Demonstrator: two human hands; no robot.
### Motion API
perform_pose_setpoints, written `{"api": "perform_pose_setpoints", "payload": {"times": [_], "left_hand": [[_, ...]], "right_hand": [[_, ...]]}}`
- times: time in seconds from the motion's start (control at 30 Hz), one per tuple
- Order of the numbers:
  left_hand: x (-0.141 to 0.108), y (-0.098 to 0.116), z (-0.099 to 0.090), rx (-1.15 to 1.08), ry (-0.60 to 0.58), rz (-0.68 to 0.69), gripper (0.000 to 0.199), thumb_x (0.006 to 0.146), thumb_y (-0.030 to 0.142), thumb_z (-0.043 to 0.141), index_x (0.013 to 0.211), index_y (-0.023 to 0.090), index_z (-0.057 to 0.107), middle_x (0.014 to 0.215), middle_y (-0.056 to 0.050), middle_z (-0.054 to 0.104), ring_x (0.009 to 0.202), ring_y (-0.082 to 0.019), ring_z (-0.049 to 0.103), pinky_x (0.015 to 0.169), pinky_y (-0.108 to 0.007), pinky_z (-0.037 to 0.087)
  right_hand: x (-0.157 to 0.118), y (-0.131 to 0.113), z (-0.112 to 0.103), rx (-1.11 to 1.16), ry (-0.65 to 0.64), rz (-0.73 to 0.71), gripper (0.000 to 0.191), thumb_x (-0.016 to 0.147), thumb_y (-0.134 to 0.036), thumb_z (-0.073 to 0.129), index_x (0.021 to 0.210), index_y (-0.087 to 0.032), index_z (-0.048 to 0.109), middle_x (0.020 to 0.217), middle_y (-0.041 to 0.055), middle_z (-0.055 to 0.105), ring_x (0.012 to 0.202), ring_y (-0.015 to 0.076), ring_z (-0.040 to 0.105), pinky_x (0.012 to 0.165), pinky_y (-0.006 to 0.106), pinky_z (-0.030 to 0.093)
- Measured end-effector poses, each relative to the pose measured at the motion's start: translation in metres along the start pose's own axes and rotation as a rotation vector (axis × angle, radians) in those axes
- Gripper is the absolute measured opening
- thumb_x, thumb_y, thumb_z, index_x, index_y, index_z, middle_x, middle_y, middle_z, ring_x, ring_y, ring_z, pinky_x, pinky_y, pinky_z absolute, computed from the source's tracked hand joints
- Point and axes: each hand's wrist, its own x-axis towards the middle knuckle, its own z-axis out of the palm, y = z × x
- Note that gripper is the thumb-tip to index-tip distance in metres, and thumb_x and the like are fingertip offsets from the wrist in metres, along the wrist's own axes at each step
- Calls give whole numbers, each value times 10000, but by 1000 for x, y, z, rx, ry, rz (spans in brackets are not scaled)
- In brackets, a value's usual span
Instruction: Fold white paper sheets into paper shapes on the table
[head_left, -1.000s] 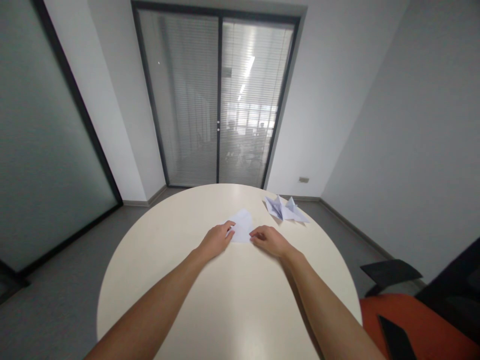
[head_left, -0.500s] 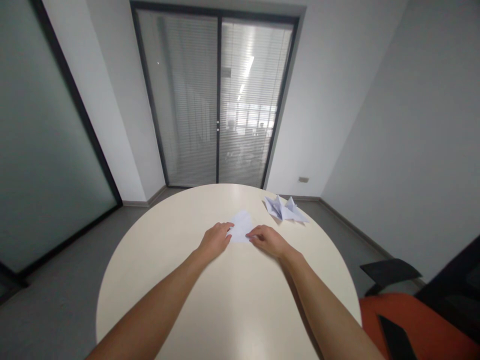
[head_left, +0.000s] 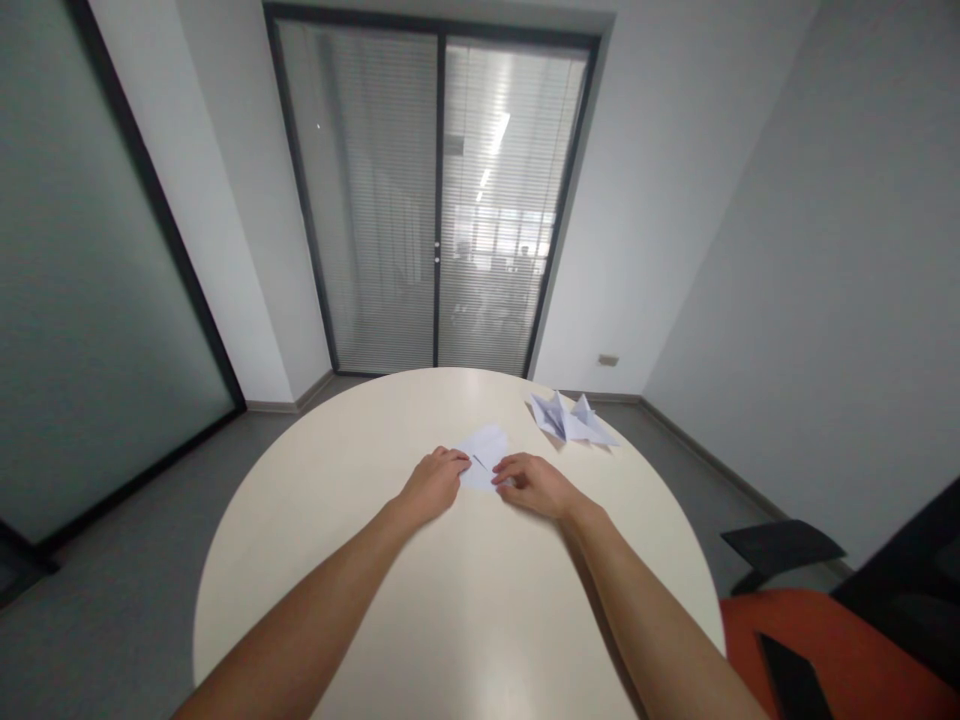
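Observation:
A small piece of folded white paper (head_left: 486, 444) lies on the table between my hands, with a dark slit-like gap showing across its middle. My left hand (head_left: 436, 480) has its fingers closed on the paper's left edge. At the right edge, my right hand (head_left: 536, 482) pinches the sheet between thumb and curled fingers. Both forearms reach in from the near side of the table. Further right and back sit white folded paper shapes (head_left: 571, 420) with upright points, apart from both hands.
The round cream table (head_left: 337, 560) has its curved edge on all visible sides. An orange chair (head_left: 825, 650) with black armrests stands close at the right. Beyond the table are a glass door (head_left: 435, 200) with blinds and grey walls.
A dark gap has appeared across the paper's middle where it looked flat before. My fingers have shifted slightly on its edges; the folded shapes stay put.

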Motion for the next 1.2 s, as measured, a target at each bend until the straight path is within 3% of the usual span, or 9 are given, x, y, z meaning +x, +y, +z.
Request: {"api": "perform_pose_setpoints", "payload": {"times": [0.23, 0.37, 0.6, 0.73, 0.9, 1.0, 1.1, 1.2], "left_hand": [[0, 12, -3, 94, -14, -75, 394, 891, 181, 481, 1252, 203, 638, 1256, -124, 603, 1149, -290, 521, 979, -434, 438], [0, 17, -1, 126, 1, -89, 374, 902, 221, 487, 1250, 185, 622, 1259, -142, 584, 1152, -301, 513, 976, -450, 432], [0, 15, 3, 66, 41, -58, 397, 921, 215, 498, 1310, 196, 571, 1339, -123, 564, 1211, -276, 503, 1017, -426, 430], [2, 9, 8, 4, -10, 64, 445, 920, 102, 429, 1326, 195, 586, 1402, -93, 570, 1268, -241, 496, 1081, -411, 399], [2, 9, 6, -13, -9, 67, 425, 924, 122, 452, 1301, 227, 618, 1384, -58, 604, 1249, -253, 494, 1077, -423, 408], [1, 15, 2, 13, -3, 61, 366, 940, 238, 503, 1283, 227, 630, 1373, -55, 614, 1216, -285, 495, 1058, -446, 412], [-2, 22, -2, 53, -1, 66, 410, 962, 390, 498, 1305, 198, 615, 1398, -89, 593, 1208, -319, 497, 1043, -481, 405], [-3, 27, -3, 61, -6, 54, 466, 968, 462, 477, 1326, 187, 595, 1422, -115, 570, 1216, -321, 512, 1047, -486, 394]], "right_hand": [[2, -6, 1, -6, -51, -25, 200, 754, -207, 687, 926, -226, 787, 1040, 43, 746, 779, 171, 663, 760, 278, 498], [2, -7, 2, -57, -37, -6, 272, 739, -223, 703, 1003, -211, 767, 1006, 50, 741, 768, 171, 648, 771, 287, 494], [2, -13, 3, -73, -13, -74, 383, 738, -238, 704, 1116, -188, 747, 1220, 116, 701, 1094, 276, 638, 942, 375, 490], [2, -15, 1, -61, -10, -66, 283, 770, -257, 691, 1036, -194, 762, 1103, 90, 743, 1003, 256, 662, 941, 375, 489], [4, -4, 7, -46, -22, -46, 263, 803, -212, 636, 1043, -196, 740, 1037, 75, 738, 873, 207, 665, 842, 333, 512], [2, 1, 11, -75, -22, -51, 443, 808, -252, 649, 1245, -178, 657, 1247, 125, 672, 1091, 258, 632, 978, 405, 473], [0, 4, 13, -141, -76, 25, 593, 860, -353, 622, 1420, -177, 531, 1493, 173, 485, 1389, 330, 425, 1147, 560, 276], [-2, 4, 12, -172, -119, 90, 625, 893, -425, 589, 1475, -231, 472, 1562, 154, 390, 1446, 347, 342, 1155, 645, 174]]}}
